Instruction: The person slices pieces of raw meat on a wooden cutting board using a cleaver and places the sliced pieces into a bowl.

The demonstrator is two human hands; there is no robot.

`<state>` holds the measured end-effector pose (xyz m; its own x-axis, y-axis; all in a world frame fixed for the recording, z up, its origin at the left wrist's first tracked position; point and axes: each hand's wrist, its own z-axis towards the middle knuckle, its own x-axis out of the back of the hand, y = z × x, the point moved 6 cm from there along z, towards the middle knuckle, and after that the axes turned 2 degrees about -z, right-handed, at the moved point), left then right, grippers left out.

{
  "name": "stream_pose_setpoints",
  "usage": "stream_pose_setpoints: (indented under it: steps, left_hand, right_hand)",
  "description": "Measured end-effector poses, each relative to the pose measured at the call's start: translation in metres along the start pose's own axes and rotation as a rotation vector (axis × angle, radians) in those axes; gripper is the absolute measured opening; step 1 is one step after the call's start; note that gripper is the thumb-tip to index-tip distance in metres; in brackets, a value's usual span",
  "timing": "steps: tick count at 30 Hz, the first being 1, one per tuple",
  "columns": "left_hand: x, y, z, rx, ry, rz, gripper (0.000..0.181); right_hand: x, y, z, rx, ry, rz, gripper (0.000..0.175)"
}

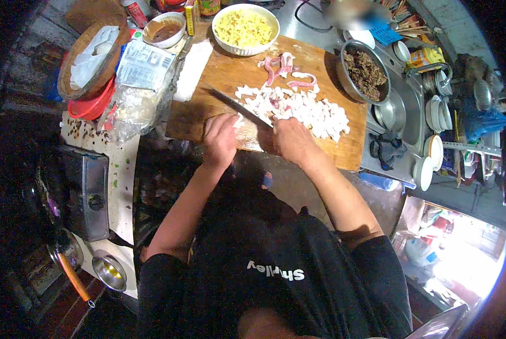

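Note:
My right hand [294, 139] is closed around the handle of a kitchen knife [242, 108], whose dark blade slants up and left across the wooden cutting board [342, 148]. Left of the blade, my left hand [220, 137] has its fingers curled over a pale piece of meat [238, 121] and presses it to the board. A spread of diced, fatty pale meat [320, 116] lies beyond the knife and right hand. Farther back are several pink-and-white meat strips [278, 68]. The knife handle is hidden by my fingers.
A white bowl of yellow diced food [246, 29] and a metal bowl of brown shredded food [365, 72] stand at the board's far and right edges. Left lie a white paper sheet [194, 70] and a plastic bag [130, 108]. A sink [414, 114] is on the right.

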<state>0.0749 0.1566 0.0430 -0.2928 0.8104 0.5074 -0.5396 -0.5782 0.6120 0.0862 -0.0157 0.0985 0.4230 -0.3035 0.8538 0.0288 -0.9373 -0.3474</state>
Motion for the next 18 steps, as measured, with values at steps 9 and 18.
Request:
stream_pose_setpoints:
  steps: [9, 18]
  left_hand:
    - [-0.012, 0.001, 0.003, -0.006, -0.014, 0.04, 0.006]
    - [-0.005, 0.01, -0.009, 0.0, -0.113, 0.081, 0.014]
  right_hand:
    - [-0.015, -0.005, -0.01, 0.049, -0.066, 0.063, 0.016]
    - [-0.001, -0.005, 0.017, -0.086, -0.101, 0.081, 0.021]
